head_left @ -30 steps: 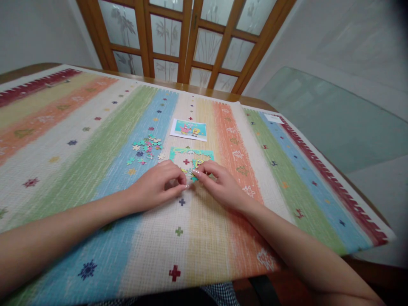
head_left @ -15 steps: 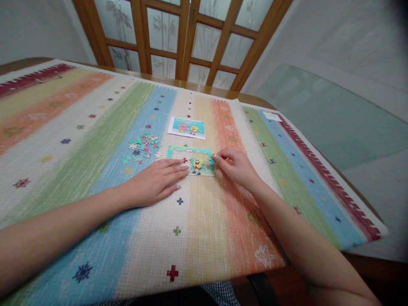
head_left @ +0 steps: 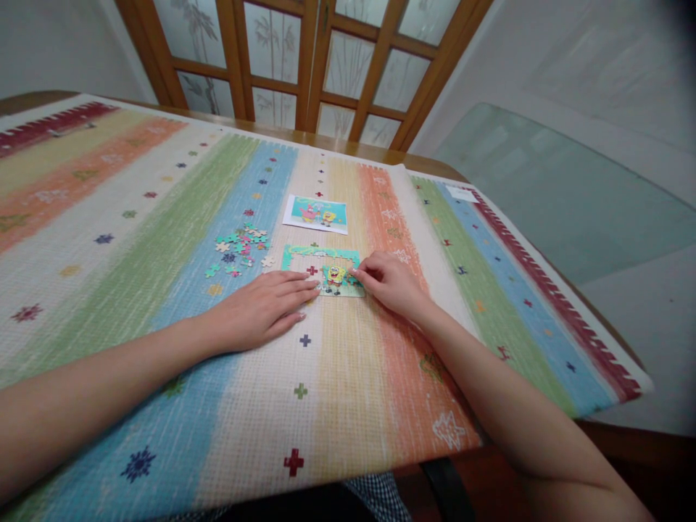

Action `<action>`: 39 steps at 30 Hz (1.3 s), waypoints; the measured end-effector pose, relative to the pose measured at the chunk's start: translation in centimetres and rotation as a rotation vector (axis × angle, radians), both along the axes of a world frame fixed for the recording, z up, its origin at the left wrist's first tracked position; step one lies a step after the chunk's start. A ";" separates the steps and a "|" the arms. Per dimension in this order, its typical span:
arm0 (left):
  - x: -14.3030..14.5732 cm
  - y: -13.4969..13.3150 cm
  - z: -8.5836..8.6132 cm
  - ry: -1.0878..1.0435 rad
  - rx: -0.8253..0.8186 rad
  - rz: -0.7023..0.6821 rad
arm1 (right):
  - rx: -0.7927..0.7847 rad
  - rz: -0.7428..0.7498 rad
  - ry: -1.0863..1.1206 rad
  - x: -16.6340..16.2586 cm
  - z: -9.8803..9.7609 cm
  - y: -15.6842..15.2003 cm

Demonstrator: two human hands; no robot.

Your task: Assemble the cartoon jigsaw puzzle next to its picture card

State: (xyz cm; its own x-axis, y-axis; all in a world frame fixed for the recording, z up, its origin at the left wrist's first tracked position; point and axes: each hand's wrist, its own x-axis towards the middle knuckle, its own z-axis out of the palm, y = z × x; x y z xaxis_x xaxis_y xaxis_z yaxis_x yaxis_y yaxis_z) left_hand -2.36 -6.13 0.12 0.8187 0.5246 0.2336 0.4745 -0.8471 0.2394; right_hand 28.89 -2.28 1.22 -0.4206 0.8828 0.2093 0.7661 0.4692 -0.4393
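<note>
A partly assembled jigsaw puzzle (head_left: 336, 275) lies on the tablecloth, its teal border framing a gap on the left where the cloth shows through. A yellow cartoon figure fills part of its right half. My left hand (head_left: 269, 308) rests flat with fingers stretched out, fingertips at the puzzle's lower left edge and covering that corner. At the puzzle's right side, my right hand (head_left: 390, 281) pinches a small teal puzzle piece (head_left: 352, 278) between thumb and forefinger. The fingertips partly hide this piece.
Loose puzzle pieces (head_left: 244, 246) lie in a pile left of the puzzle. Behind it is a printed picture card (head_left: 318, 214) with two cartoon figures. A striped tablecloth (head_left: 348, 370) covers the table; a small white label (head_left: 462, 193) lies at the far right.
My right hand has shifted slightly left, its fingertips now further in over the puzzle's right side. My left hand stays at the lower left edge. The whole view has shifted a little.
</note>
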 end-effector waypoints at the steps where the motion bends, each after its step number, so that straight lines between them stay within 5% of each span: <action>1: 0.0 0.0 0.0 0.003 0.004 -0.002 | -0.001 0.004 -0.008 0.0 0.0 0.0; 24: 0.0 0.0 -0.1 -0.007 0.000 0.007 | 0.015 0.031 0.033 -0.6 0.5 -0.2; 39: 0.0 0.0 0.0 -0.018 -0.007 0.005 | -0.378 -0.072 0.525 0.0 0.5 0.0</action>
